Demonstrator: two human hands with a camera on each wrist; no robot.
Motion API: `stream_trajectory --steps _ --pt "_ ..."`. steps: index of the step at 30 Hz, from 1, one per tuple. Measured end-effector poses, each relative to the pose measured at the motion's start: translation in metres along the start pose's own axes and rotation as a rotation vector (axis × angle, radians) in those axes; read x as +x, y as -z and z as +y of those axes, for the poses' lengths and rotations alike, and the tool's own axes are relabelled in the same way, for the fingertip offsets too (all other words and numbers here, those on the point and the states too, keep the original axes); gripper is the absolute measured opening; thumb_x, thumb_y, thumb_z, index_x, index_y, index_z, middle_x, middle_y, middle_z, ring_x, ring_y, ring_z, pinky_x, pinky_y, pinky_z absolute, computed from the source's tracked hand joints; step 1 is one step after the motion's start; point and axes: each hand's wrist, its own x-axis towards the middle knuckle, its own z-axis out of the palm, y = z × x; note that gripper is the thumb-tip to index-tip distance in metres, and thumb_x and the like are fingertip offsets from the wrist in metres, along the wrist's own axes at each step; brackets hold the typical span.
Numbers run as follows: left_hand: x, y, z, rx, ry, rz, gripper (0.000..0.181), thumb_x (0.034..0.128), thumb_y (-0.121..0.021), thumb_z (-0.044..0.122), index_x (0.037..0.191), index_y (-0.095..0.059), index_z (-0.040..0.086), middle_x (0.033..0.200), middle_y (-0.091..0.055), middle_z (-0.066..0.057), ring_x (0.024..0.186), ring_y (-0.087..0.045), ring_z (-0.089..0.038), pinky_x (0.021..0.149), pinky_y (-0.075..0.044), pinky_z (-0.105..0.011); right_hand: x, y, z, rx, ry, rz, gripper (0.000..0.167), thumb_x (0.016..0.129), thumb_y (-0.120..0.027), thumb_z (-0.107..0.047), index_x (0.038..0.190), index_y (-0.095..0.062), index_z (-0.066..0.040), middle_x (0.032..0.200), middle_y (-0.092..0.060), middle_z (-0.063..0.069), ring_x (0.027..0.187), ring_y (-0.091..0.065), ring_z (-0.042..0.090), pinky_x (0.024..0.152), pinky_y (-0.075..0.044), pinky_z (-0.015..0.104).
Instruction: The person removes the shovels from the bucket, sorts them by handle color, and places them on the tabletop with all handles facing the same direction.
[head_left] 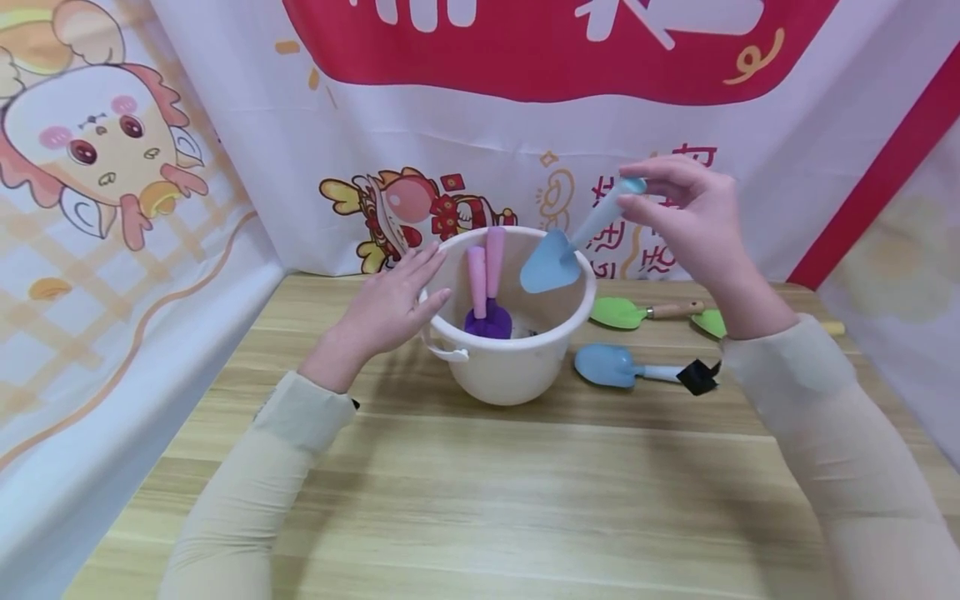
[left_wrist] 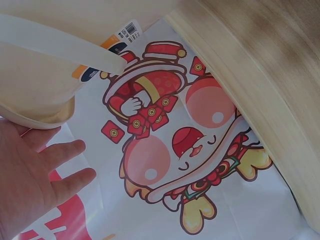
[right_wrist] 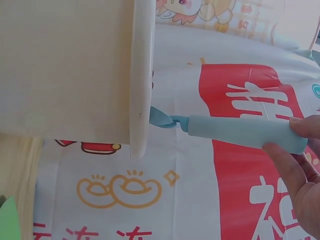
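A cream bucket [head_left: 510, 367] with a side handle stands upright on the table. My left hand [head_left: 393, 304] rests on its left rim with the fingers spread; the left wrist view shows the fingers [left_wrist: 70, 187] straight beside the rim. My right hand [head_left: 686, 204] pinches the handle end of a light blue trowel [head_left: 553, 265] between thumb and fingers. The trowel slants, its blade down in the bucket's mouth and its handle [right_wrist: 240, 132] above the right rim. Inside the bucket, two purple tools [head_left: 487, 321] with pink handles lean on the far wall.
Right of the bucket lie a blue scoop [head_left: 606, 367] with a black tag [head_left: 697, 377], a green trowel [head_left: 618, 313] with a wooden handle, and another green tool [head_left: 708, 322] partly behind my right forearm. A printed white cloth [head_left: 277, 167] hangs behind the wooden table [head_left: 450, 517].
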Motion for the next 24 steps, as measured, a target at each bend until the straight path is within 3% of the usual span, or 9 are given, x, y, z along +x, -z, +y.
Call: stream_trajectory --steps 12,24 --pt "0.000 0.000 0.001 -0.002 0.000 -0.001 0.070 0.1077 -0.036 0.054 0.165 -0.020 0.018 0.171 -0.008 0.000 0.156 -0.009 -0.031 0.118 -0.019 -0.069 -0.009 0.013 -0.004 0.228 0.002 0.035 0.032 0.091 -0.076 -0.002 0.123 -0.073 0.000 0.122 -0.064 0.013 0.103 -0.071 0.016 0.083 -0.057 0.020" --pt "0.000 0.000 0.000 0.003 -0.004 -0.001 0.071 0.1074 -0.034 0.056 0.165 -0.020 0.018 0.171 -0.008 0.001 0.156 -0.010 -0.031 0.118 -0.018 -0.068 -0.014 0.032 -0.009 0.361 -0.053 0.137 0.035 0.088 -0.080 -0.004 0.123 -0.073 0.000 0.125 -0.064 0.015 0.106 -0.070 0.019 0.083 -0.057 0.023"
